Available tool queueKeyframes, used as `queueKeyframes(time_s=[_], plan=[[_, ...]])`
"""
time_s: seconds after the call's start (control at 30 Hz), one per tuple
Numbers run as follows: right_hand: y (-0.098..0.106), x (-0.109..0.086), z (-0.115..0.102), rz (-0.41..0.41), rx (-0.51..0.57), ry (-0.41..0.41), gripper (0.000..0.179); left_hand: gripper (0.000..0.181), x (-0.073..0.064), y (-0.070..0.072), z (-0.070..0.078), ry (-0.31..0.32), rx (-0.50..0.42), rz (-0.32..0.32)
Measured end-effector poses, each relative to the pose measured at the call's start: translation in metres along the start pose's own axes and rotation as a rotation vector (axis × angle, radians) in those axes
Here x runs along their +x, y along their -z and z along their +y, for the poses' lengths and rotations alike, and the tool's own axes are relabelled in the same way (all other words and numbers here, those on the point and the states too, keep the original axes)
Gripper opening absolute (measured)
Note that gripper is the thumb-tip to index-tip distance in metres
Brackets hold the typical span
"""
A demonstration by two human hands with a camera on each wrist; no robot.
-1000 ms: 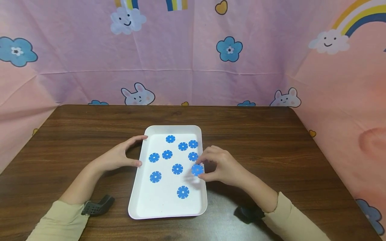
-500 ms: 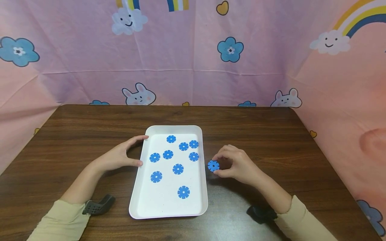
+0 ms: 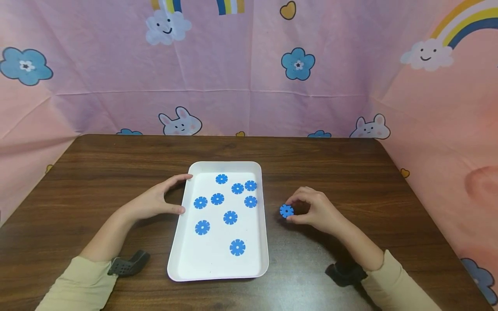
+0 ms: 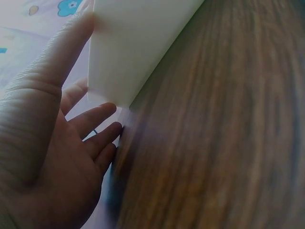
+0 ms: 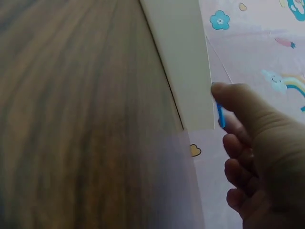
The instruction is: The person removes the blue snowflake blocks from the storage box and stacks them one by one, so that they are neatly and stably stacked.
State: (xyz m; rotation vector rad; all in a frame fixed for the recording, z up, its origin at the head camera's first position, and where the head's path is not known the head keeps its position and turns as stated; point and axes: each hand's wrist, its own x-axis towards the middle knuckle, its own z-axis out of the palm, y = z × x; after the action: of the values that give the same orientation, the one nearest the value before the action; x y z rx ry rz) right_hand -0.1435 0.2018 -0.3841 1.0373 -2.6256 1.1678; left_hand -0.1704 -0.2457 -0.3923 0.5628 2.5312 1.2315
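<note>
Between thumb and fingers my right hand (image 3: 317, 210) pinches a blue notched disc (image 3: 286, 211), just to the right of the white tray (image 3: 210, 270). The same disc (image 5: 220, 114) appears edge-on in the right wrist view. My left hand (image 3: 153, 201) touches the tray's left rim with thumb and a fingertip, its fingers spread and relaxed. Inside the tray several more blue discs lie flat and scattered, one of them a disc (image 3: 237, 247) near the front. In the left wrist view the thumb of my left hand (image 4: 57, 129) meets the outer tray wall (image 4: 133, 47).
A brown wooden table (image 3: 330, 164) bears the tray. Behind it hangs a pink and purple cloth (image 3: 218, 73) with printed rabbits, flowers and rainbows. A black wrist device (image 3: 128, 263) sits on the left forearm, another black device (image 3: 345, 274) on the right.
My right hand has carried the blue disc from above the tray's right rim out to the right, over the table. The left hand stays at the tray's left rim.
</note>
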Motion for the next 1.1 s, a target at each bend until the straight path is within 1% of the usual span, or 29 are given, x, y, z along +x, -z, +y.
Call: queueKeyframes(time_s=[0.1,0.27,0.37,0.5,0.83,1.1], plan=[[-0.001,-0.001,0.005,-0.006,0.005,-0.011,0.029,0.088,0.0,0.0,-0.001,-0.002,0.004,0.001],[-0.005,-0.002,0.012,-0.044,-0.006,-0.049,0.026,0.088,0.0,0.0,0.0,0.0,-0.007,0.001],[-0.007,-0.003,0.015,-0.056,-0.013,-0.049,0.026,0.088,0.0,0.0,0.0,0.002,-0.012,0.002],[-0.007,-0.003,0.015,-0.067,-0.021,-0.063,0.026,0.089,0.0,0.0,0.0,0.003,-0.006,0.003],[-0.006,-0.002,0.013,-0.102,-0.038,-0.126,0.026,0.089,0.0,0.001,0.001,-0.003,0.001,0.001],[-0.006,-0.003,0.014,-0.113,-0.041,-0.132,0.029,0.088,0.0,0.0,0.002,-0.007,-0.003,0.001]])
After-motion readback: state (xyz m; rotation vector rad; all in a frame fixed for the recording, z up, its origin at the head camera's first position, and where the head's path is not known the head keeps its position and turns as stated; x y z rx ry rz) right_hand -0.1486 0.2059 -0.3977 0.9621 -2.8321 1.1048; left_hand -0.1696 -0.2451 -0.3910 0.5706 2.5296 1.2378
